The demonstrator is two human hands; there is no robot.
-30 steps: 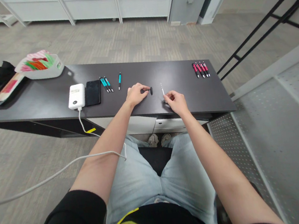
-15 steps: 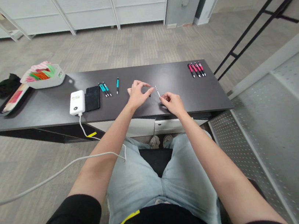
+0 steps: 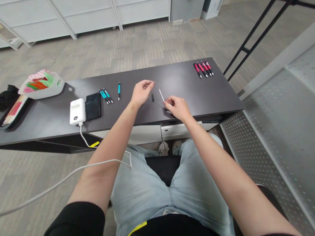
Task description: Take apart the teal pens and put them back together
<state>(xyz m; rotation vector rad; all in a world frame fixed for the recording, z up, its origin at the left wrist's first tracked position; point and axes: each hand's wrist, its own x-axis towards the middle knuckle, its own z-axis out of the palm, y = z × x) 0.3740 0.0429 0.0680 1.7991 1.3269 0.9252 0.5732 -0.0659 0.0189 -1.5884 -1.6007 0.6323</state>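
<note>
My right hand [image 3: 177, 106] pinches a thin white pen refill [image 3: 161, 95] low down, and its bare tip points up and away from me. To the left of it, my left hand [image 3: 142, 91] hovers over the desk with thumb and fingertips pressed together. Whatever is between them is too small to make out. A short black pen part [image 3: 152, 97] lies on the desk between the two hands, touched by neither. Left of my left hand lies a teal pen [image 3: 119, 91] by itself, and beyond it a group of teal pens [image 3: 105, 96].
Several red pens [image 3: 203, 69] lie at the right of the dark desk [image 3: 133, 115]. On the left are a black phone-like slab [image 3: 93, 106], a cabled white power bank [image 3: 77, 111], a white basket [image 3: 46, 91], a black tray [image 3: 13, 114] and black cloth [image 3: 4, 97].
My left hand has drawn away from the refill's tip, its fingers closing together. That uncovers the black pen part on the desk. My right hand keeps its hold on the refill.
</note>
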